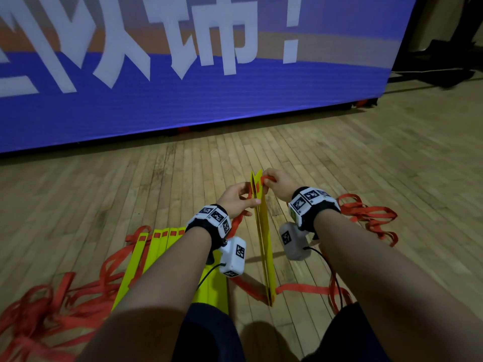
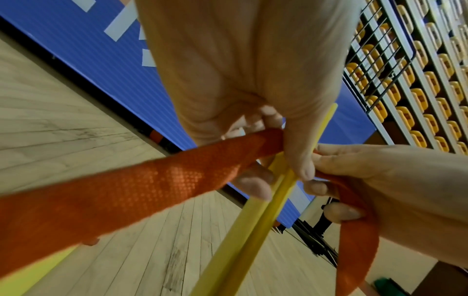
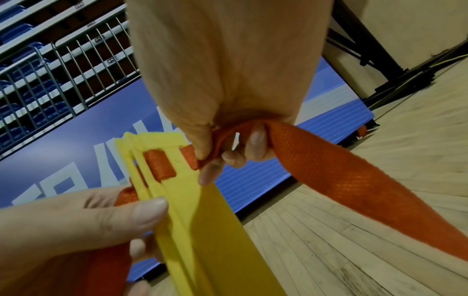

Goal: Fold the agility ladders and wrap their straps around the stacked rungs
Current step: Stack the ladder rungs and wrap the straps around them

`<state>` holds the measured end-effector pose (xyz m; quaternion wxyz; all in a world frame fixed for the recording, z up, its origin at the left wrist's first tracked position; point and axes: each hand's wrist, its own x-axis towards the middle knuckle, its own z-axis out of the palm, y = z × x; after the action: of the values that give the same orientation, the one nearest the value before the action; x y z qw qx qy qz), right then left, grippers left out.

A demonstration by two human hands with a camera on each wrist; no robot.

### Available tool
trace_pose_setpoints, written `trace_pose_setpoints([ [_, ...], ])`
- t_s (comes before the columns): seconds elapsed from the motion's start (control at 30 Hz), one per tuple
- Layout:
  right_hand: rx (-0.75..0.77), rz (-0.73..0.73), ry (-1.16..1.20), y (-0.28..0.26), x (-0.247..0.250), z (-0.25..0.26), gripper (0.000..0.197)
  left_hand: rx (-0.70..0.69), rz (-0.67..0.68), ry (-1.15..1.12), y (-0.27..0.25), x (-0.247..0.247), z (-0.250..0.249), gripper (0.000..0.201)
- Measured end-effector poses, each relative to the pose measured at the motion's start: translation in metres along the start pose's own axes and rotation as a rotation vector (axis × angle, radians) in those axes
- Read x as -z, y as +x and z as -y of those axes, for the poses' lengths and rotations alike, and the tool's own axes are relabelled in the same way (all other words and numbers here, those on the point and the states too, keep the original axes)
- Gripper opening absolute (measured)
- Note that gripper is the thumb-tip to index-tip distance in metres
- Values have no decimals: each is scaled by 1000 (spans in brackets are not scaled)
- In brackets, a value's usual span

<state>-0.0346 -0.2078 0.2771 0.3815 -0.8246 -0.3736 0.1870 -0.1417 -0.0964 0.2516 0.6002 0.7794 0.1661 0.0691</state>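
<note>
Your left hand [image 1: 236,198] pinches the stiff, light yellow plastic rungs [image 1: 262,231]; your right hand's fingers [image 3: 210,170] pinch the floppy orange woven strap [image 3: 329,170] at 12 o'clock, so hold the rung ends.

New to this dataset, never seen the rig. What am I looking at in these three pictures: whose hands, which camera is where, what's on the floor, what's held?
No machine: a person works with bare hands, with tagged camera units strapped to both wrists. The wide picture comes from a head-worn camera looking down; the two close ones look along each wrist at the fingers.

On the wooden floor lie yellow rungs and loose orange strap of agility ladders, before a blue banner.

Both hands hold a few stacked rungs on edge. The left hand has its grip on the stack's end; the right hand pinches the strap beside its slot.
</note>
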Motion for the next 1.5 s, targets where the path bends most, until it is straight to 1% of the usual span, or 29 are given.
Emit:
trace_pose_setpoints([
  [0.13, 0, -19, 2, -5, 7, 1, 17, 45, 77, -13, 2, -4, -1, 17],
  [0.23, 9, -36, -29, -7, 11, 3, 15, 62, 97, -15, 6, -7, -1, 22],
  [0.33, 28, 32, -11, -12, 14, 6, 15, 51, 69, -8, 6, -6, -1, 14],
  [0.43, 52, 91, 27, -17, 13, 9, 20, 39, 34, -47, 7, -7, 3, 17],
  [0.53, 54, 85, 90, -21, 12, 10, 27, 21, -35, -83, 6, -9, 4, 17],
  [0.63, 63, 91, 146, -22, 14, 10, 32, -5, -79, -55, 7, -10, 1, 21],
  [0.73, 49, 101, 123, -21, 17, 5, 33, -17, -76, -16, 6, -9, -1, 24],
  [0.83, 77, 93, 129, -20, 19, 1, 30, -38, -74, 20, 4, -10, -3, 27],
  [0.97, 84, 83, 117, -23, 21, -1, 29, -53, -76, 28, 1, -11, -2, 25],
  [1.03, 69, 58, 87, -23, 20, -2, 23, -71, -100, 49, 0, -14, -1, 26],
  [1.1, 41, -1, 78, -23, 18, -3, 14, -75, -138, 74, -1, -18, -2, 28],
  [1.2, 32, -60, 60, -25, 13, 0, 18, -65, -205, 138, -1, -20, -2, 31],
  [1.33, 59, -60, 60, -28, 8, 5, 17, -81, -297, 239, -1, -20, 0, 25],
  [1.43, 67, -12, 91, -27, -1, 6, 9, -79, -395, 249, -4, -18, 4, 24],
  [1.47, 75, -10, 101, -27, -4, 6, 3, -79, -411, 243, -6, -18, 4, 24],
  [1.5, 88, -33, 100, -28, -7, 5, 3, -83, -421, 237, -7, -18, 5, 24],
])
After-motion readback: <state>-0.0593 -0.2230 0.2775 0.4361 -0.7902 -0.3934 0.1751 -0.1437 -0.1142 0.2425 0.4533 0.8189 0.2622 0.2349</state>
